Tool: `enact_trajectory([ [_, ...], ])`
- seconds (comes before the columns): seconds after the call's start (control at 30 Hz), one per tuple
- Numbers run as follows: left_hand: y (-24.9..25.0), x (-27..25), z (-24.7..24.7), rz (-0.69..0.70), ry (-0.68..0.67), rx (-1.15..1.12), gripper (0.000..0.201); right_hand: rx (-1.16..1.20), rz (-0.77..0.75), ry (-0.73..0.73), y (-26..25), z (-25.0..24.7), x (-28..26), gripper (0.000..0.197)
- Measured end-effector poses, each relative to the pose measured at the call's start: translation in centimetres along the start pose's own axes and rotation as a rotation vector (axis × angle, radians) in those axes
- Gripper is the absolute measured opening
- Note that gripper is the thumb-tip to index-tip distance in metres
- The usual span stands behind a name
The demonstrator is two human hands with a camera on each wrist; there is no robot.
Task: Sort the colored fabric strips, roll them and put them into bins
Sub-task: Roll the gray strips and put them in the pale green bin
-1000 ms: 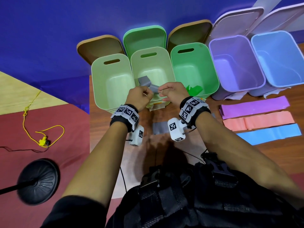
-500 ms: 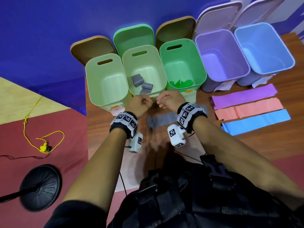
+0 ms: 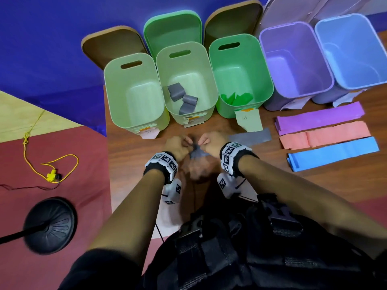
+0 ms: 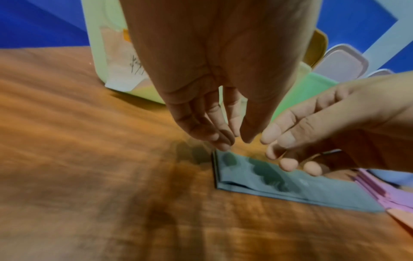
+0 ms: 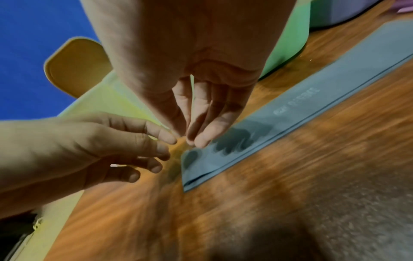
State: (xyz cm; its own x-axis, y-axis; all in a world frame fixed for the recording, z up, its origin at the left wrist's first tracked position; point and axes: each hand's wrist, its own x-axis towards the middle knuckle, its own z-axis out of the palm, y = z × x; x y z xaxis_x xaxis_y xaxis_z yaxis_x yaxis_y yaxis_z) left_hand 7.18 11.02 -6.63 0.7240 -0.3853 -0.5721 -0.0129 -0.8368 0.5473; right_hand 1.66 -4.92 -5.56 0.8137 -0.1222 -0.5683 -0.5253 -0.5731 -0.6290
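A flat grey strip (image 3: 251,136) lies on the wooden table in front of the bins, and its left end (image 4: 290,187) sits under my hands. My left hand (image 3: 187,142) hovers just above that end with its fingers (image 4: 223,139) pointing down and nothing between them. My right hand (image 3: 202,141) hangs beside it over the strip (image 5: 290,109), fingers (image 5: 201,139) loose and empty. Finger shadows fall on the strip. Two or three grey rolls (image 3: 182,97) lie in the middle light-green bin (image 3: 163,84). Purple (image 3: 318,120), pink (image 3: 324,137) and blue (image 3: 333,153) strips lie flat at the right.
An empty light-green bin (image 3: 109,97) stands at the left. A darker green bin (image 3: 266,80) holds green pieces (image 3: 236,99). Purple (image 3: 293,59) and blue (image 3: 351,49) bins stand at the right, with lids leaning behind. Paper labels lie in front of the bins.
One second ago both hands held a grey roll over the middle bin. The roll now lies in that bin, and both hands have come back down over the end of the flat grey strip.
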Motion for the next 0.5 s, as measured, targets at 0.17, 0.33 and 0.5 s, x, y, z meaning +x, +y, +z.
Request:
enact_trajectory([
  [0.17, -0.6, 1.2, 0.5, -0.021, -0.014, 0.015, 0.021, -0.102, 0.004, -0.094, 0.8, 0.9, 1.4, 0.026],
  [0.33, -1.1, 1.5, 0.8, -0.015, -0.053, -0.021, 0.034, -0.121, 0.016, -0.115, 0.6, 2.5, 2.8, 0.028],
  [0.5, -1.4, 1.6, 1.0, -0.025, -0.071, -0.025, 0.029, -0.005, 0.073, -0.174, 2.4, 4.1, 5.0, 0.026],
])
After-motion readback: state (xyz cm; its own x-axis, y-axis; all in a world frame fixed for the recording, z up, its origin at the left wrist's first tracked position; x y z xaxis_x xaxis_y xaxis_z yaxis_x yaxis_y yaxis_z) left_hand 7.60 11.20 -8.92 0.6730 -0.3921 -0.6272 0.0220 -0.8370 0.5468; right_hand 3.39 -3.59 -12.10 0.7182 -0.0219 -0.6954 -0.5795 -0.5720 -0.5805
